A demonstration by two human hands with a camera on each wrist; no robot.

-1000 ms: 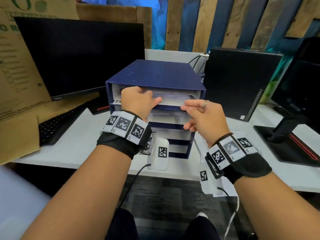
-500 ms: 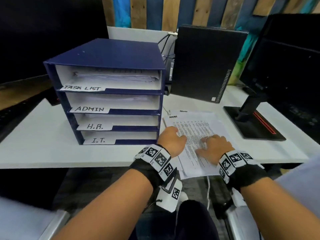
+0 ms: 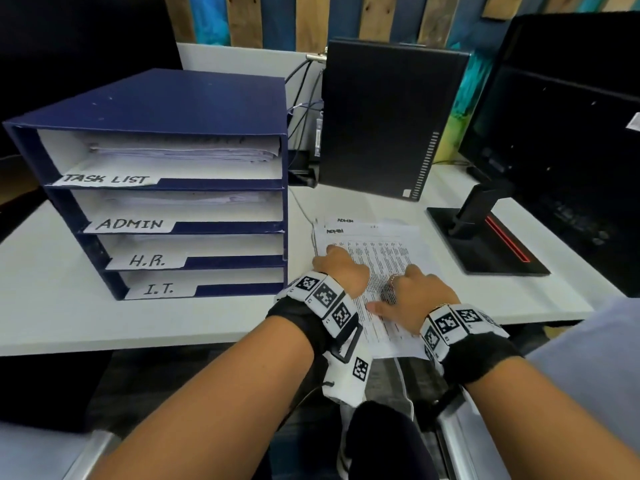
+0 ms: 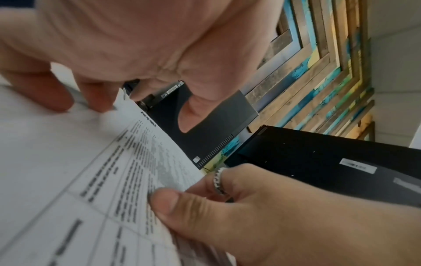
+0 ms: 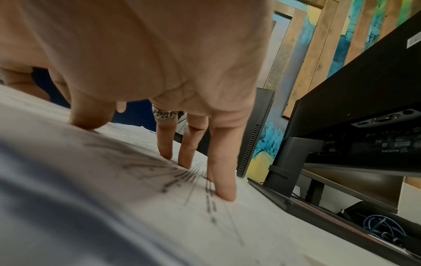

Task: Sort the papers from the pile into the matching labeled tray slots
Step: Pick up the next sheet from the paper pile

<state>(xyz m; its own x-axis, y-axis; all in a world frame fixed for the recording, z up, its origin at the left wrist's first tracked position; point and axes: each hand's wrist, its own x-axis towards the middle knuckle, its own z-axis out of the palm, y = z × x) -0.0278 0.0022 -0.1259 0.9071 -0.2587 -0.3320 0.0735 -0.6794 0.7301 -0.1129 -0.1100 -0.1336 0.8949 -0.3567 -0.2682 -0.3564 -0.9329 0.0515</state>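
Note:
A blue paper tray [image 3: 194, 102] stands at the left of the white desk, with slots labeled TASK LIST, ADMIN [image 3: 133, 224], H.R. and I.T. To its right lies the pile of printed papers [image 3: 381, 251]; the top sheet is headed ADMIN. My left hand [image 3: 341, 271] sits at the pile's left edge, its fingertips [image 4: 98, 100] down on the paper [image 4: 114, 171] and its thumb free in the air. My right hand [image 3: 415, 292] rests on the middle of the top sheet. Its straight fingers [image 5: 224, 183] and thumb press on the sheet [image 5: 136, 180].
A black computer tower [image 3: 391, 123] stands just behind the pile, with cables [image 3: 304, 98] between it and the tray. A monitor [image 3: 561, 133] on a black stand base [image 3: 485, 244] fills the right side. The desk's front edge [image 3: 138, 337] runs under my wrists.
One second ago both hands were at the tray's top slot. They have come down to the pile at the right, and since half a second ago they have barely moved.

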